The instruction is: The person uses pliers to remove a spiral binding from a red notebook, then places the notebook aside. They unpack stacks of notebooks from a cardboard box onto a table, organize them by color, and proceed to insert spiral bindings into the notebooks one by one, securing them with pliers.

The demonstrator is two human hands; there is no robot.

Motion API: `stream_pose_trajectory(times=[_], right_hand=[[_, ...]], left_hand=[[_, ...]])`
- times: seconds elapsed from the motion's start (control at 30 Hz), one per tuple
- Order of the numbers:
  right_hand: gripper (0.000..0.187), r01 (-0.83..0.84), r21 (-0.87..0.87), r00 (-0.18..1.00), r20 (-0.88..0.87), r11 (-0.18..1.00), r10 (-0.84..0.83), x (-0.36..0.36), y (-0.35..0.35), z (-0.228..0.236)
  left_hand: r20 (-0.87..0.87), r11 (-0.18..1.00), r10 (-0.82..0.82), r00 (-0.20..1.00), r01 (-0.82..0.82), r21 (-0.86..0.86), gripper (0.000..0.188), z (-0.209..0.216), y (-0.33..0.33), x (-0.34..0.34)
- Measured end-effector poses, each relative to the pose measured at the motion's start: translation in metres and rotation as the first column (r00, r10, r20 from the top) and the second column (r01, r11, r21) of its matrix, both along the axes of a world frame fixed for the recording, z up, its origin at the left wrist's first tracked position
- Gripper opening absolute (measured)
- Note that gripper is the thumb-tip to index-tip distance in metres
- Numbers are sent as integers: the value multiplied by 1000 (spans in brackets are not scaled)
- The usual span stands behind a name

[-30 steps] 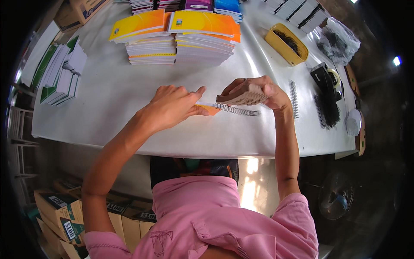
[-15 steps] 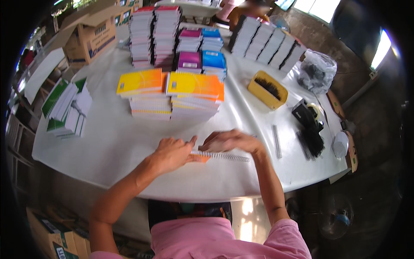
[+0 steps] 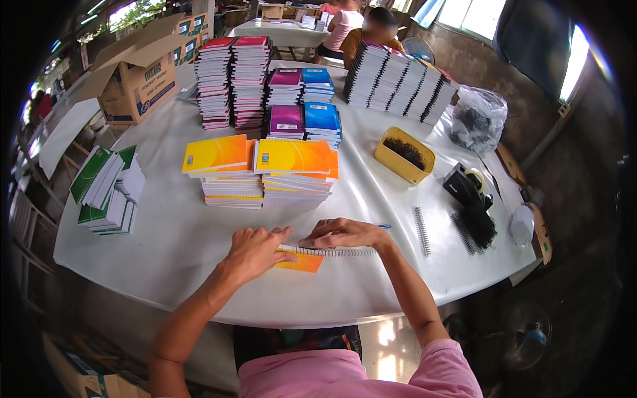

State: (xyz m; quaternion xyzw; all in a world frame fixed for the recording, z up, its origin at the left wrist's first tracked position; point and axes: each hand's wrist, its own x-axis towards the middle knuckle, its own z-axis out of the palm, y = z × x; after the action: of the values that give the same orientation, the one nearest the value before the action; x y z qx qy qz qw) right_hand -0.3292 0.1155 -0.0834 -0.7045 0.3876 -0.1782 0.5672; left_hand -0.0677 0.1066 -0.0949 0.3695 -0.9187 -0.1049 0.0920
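Note:
An orange-and-yellow notebook lies near the table's front edge, with a thin wire spiral coil along its far edge. The coil sticks out past the notebook's right end. My left hand grips the notebook's left part, its thumb lying over the cover. Fingers closed together, my right hand presses on the coil at the notebook's far edge; its fingertips partly hide the wire there. A blue pen-like tip shows beside my right wrist.
Stacks of yellow-orange notebooks stand ahead, with purple, blue and red-topped stacks behind. Green notebooks sit at left. On the right are a yellow bin of black coils, a loose coil, a tape dispenser and black coils.
The view has tilted, so the table's things sit lower in it. More of the notebook's orange cover shows below my hands. My right hand, blurred before, is now sharp at the coil.

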Motion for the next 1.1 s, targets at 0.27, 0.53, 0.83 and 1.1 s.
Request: stream_pose_trajectory(times=[0.27,0.53,0.83,1.1], right_hand=[[70,18,-17,970,-241,1000,-22,5,-9,3],[72,134,14,988,-73,991,-133,-6,-9,-7],[70,148,153,965,196,977,-177,-8,-4,-18],[63,150,21,988,-45,988,-149,22,-8,-5]], left_hand=[[-238,999,32,971,-31,8,73,-2,2,-2],[-650,956,237,722,-54,288,103,-27,8,-4],[-761,810,498,416,92,580,100,-46,22,-13],[-805,794,479,350,218,567,95,-63,20,-9]])
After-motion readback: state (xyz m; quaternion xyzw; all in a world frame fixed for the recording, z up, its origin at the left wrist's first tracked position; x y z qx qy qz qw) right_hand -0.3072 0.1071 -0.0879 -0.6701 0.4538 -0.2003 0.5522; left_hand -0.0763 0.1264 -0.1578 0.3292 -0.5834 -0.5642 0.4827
